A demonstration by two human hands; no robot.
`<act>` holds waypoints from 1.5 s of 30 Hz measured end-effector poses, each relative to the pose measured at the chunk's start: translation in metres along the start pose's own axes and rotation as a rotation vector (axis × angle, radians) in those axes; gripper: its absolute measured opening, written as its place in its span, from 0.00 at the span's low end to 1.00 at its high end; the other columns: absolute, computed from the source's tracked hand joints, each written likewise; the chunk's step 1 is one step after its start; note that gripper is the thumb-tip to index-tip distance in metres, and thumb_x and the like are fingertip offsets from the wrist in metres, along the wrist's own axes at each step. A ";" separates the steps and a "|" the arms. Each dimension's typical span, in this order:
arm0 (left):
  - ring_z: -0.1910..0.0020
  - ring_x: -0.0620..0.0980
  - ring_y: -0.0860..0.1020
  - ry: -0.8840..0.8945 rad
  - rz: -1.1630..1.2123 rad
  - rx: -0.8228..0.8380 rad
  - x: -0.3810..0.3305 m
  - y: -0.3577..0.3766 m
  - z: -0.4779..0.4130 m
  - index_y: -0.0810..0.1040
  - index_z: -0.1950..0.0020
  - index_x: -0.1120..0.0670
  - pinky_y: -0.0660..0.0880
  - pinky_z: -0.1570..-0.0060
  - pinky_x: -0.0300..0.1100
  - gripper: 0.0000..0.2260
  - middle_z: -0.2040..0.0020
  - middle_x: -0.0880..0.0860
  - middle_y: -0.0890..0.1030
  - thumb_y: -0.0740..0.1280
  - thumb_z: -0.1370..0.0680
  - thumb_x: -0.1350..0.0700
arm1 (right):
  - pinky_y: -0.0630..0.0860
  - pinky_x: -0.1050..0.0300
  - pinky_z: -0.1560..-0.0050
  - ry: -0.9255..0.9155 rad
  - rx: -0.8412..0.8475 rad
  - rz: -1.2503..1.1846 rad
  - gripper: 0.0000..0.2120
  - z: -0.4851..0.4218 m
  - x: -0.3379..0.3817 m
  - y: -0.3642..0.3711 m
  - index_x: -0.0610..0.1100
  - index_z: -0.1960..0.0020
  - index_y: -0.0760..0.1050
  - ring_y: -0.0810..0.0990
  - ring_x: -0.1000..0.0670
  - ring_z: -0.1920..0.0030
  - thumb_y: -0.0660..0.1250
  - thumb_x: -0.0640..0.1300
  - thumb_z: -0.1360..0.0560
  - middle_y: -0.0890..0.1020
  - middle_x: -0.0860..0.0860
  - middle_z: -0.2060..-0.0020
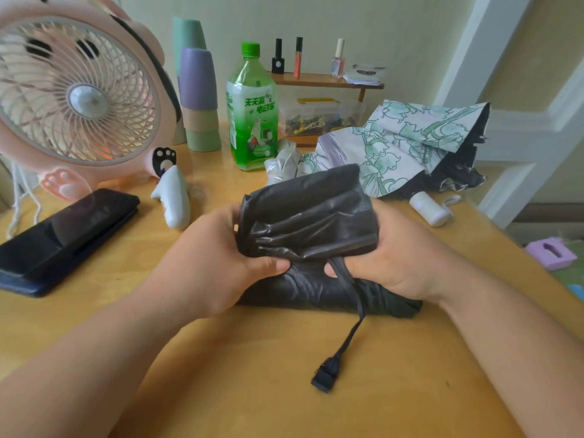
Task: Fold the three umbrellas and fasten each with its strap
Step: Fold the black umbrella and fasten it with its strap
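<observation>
- The left hand (218, 257) and right hand (395, 254) clutch a crumpled black fabric umbrella (309, 216) lying crosswise
- Its black webbing strap (350, 311) trails toward the person, just beside the right thumb

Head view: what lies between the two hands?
In the head view, the left hand and right hand grip the bunched black umbrella between them; its strap trails loose onto the table.
</observation>
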State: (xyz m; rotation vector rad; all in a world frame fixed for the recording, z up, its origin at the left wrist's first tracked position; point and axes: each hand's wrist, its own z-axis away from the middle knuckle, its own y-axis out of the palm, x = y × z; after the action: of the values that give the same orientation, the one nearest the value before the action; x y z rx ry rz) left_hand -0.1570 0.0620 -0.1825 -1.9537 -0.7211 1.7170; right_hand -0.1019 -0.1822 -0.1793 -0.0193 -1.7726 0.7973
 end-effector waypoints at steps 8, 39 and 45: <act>0.58 0.41 0.77 -0.218 -0.141 -0.049 -0.011 0.003 -0.006 0.60 0.28 0.43 0.71 0.65 0.39 0.44 0.54 0.45 0.79 0.82 0.37 0.41 | 0.79 0.44 0.37 0.322 -0.013 -0.067 0.34 -0.009 -0.004 0.003 0.48 0.38 0.77 0.87 0.51 0.47 0.86 0.45 0.41 0.88 0.53 0.50; 0.56 0.47 0.84 0.646 -0.584 0.121 0.000 0.016 0.029 0.86 0.51 0.51 0.82 0.63 0.44 0.12 0.54 0.45 0.86 0.63 0.23 0.50 | 0.80 0.59 0.46 0.326 0.137 0.094 0.59 0.010 0.016 -0.005 0.65 0.19 0.42 0.87 0.54 0.51 0.82 0.43 0.31 0.88 0.52 0.48; 0.53 0.31 0.78 0.121 -0.131 -0.038 -0.001 0.008 0.039 0.83 0.56 0.40 0.72 0.57 0.24 0.13 0.53 0.33 0.82 0.83 0.36 0.44 | 0.83 0.48 0.44 0.115 -0.053 -0.046 0.57 0.055 0.020 0.021 0.78 0.26 0.48 0.88 0.51 0.50 0.78 0.33 0.28 0.87 0.53 0.49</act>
State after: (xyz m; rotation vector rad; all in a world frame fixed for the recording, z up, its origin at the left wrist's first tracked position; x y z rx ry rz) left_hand -0.1948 0.0545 -0.1919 -1.9703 -0.8232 1.5054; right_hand -0.1637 -0.1862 -0.1808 -0.0580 -1.6796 0.7018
